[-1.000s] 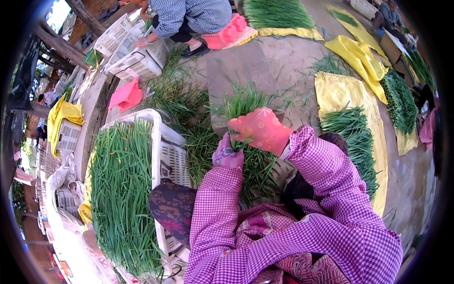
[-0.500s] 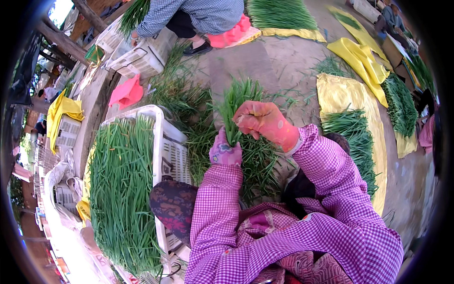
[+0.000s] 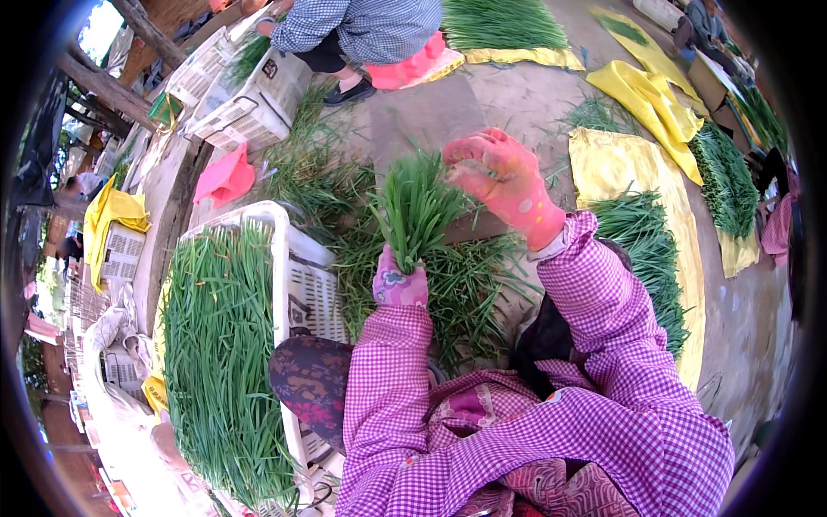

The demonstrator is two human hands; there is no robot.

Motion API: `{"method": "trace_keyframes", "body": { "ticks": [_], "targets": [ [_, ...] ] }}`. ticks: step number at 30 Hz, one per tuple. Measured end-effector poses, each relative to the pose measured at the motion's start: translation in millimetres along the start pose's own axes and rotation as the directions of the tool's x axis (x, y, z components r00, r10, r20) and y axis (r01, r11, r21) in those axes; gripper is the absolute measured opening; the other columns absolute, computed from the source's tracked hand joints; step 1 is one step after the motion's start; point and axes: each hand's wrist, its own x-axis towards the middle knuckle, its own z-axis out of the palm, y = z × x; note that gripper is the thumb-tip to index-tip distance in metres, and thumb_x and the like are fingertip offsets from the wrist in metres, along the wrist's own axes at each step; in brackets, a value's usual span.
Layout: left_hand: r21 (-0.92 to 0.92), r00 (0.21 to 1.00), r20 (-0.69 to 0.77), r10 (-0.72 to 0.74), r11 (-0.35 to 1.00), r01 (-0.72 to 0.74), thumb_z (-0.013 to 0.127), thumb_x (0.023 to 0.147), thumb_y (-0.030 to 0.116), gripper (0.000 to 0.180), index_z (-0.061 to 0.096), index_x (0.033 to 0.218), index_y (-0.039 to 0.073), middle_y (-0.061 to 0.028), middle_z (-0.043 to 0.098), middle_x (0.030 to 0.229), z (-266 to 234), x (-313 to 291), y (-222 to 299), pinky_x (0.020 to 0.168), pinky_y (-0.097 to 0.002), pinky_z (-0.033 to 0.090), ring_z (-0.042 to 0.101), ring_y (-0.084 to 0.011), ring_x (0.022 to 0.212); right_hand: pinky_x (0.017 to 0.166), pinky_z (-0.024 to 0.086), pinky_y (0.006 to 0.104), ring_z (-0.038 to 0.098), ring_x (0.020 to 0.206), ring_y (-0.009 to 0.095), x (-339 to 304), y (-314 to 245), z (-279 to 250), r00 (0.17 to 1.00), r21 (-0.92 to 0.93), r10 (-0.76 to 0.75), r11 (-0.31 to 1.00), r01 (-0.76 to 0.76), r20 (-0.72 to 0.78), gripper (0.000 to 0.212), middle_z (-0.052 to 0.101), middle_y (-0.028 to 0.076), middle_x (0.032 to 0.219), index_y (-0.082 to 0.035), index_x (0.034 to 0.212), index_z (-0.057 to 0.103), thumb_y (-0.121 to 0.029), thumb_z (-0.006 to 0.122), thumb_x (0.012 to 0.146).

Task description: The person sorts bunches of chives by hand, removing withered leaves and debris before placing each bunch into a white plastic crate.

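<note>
My left hand (image 3: 401,280), in a pink-purple patterned glove, is closed round the base of a bunch of green chives (image 3: 418,207). The leafy blades fan upward from the fist. To the right of the bunch, my right hand (image 3: 504,185) is raised in an orange-pink glove. Its fingers are curved and stand apart from the thumb, and I see nothing gripped in them. Loose chive blades (image 3: 469,302) lie scattered on the ground below both hands. A white plastic crate (image 3: 282,258) packed with long chives (image 3: 224,362) stands left of my left forearm.
On the right, chives (image 3: 642,250) lie on a yellow sheet (image 3: 594,164). Ahead, a person in a checked shirt (image 3: 353,30) sits on a pink seat (image 3: 409,65) beside white crates (image 3: 250,112). A pink cloth (image 3: 226,177) lies at left; more chives (image 3: 504,26) lie far ahead.
My right hand has moved right, away from the bunch, and its fingers have opened. The bunch in my left hand now spreads wider. The person ahead has lowered their chives into a crate.
</note>
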Motion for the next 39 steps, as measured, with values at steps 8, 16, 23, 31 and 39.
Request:
{"method": "trace_keyframes", "body": {
  "ticks": [8, 16, 23, 31, 39],
  "targets": [
    [-0.108, 0.999, 0.046, 0.005, 0.994, 0.0, 0.069, 0.078, 0.019, 0.047, 0.053, 0.121, 0.005, -0.0149, 0.062, 0.11, 11, 1, -18, 0.084, -0.0408, 0.05, 0.062, -0.0327, 0.097, 0.088, 0.044, 0.0402, 0.059, 0.086, 0.024, -9, -1, 25, 0.938, -0.412, -0.202, 0.857, 0.309, 0.282, 0.022, 0.061, 0.001, 0.08, -0.013, 0.083, 0.062, -0.033, 0.07, 0.077],
    [0.085, 0.991, 0.118, -0.069, 0.995, 0.06, 0.069, 0.081, 0.02, 0.053, 0.05, 0.128, 0.006, -0.0136, 0.064, 0.112, -8, -5, 24, 0.087, -0.0356, 0.05, 0.063, -0.0276, 0.101, 0.082, 0.045, 0.034, 0.059, 0.08, 0.024, 0, 3, 3, 0.988, 0.269, 0.144, 0.951, -0.152, 0.05, 0.015, 0.064, 0.004, 0.078, -0.008, 0.082, 0.064, -0.022, 0.07, 0.079],
    [0.047, 0.988, 0.136, -0.072, 0.997, 0.066, 0.07, 0.081, 0.025, 0.054, 0.052, 0.126, 0.004, -0.0118, 0.066, 0.11, -13, -5, 29, 0.087, -0.0347, 0.05, 0.064, -0.0255, 0.101, 0.095, 0.038, 0.0473, 0.062, 0.088, 0.025, -11, -4, 18, 0.846, -0.435, -0.071, 0.833, 0.342, 0.528, 0.031, 0.066, 0.004, 0.079, -0.014, 0.083, 0.068, -0.045, 0.062, 0.08],
    [0.021, 0.987, 0.093, -0.135, 0.991, 0.133, 0.07, 0.08, 0.028, 0.052, 0.054, 0.124, 0.004, -0.0115, 0.067, 0.109, -7, -6, 26, 0.088, -0.0353, 0.049, 0.064, -0.0257, 0.1, 0.077, 0.047, 0.0406, 0.062, 0.08, 0.03, -13, 6, 28, 0.982, -0.077, 0.035, 0.997, -0.021, 0.186, 0.019, 0.064, 0.01, 0.074, -0.013, 0.081, 0.068, -0.031, 0.064, 0.081],
    [0.0, 0.979, 0.117, -0.168, 0.986, 0.17, 0.07, 0.08, 0.027, 0.05, 0.055, 0.122, 0.005, -0.0117, 0.067, 0.108, -12, -7, 35, 0.087, -0.0354, 0.049, 0.064, -0.0256, 0.099, 0.086, 0.042, 0.0444, 0.062, 0.082, 0.026, -9, 7, 18, 0.945, -0.211, -0.188, 0.946, 0.247, 0.266, 0.034, 0.065, 0.007, 0.077, -0.011, 0.082, 0.066, -0.045, 0.066, 0.077]
  ]
}}
